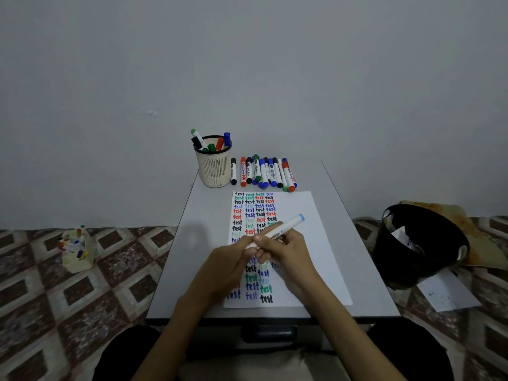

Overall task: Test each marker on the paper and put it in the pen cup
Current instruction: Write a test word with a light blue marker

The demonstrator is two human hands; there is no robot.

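Over the middle of the paper (308, 243), both hands meet on a white marker (286, 226) with a light-blue end that points up and right. My right hand (286, 248) grips its barrel. My left hand (233, 259) pinches the marker's lower end; whether the cap is on is hidden by my fingers. The sheet carries columns of the word "test" in black, green, blue and red. A beige slotted pen cup (215, 167) stands at the table's far left with several markers in it. A row of several markers (264, 173) lies to the right of the cup.
The small grey table (203, 215) has narrow bare margins around the paper. A black waste bin (417, 243) with scraps stands on the floor to the right, with a loose sheet (448, 294) below it. A cream box of small items (75, 250) sits on the patterned floor at left.
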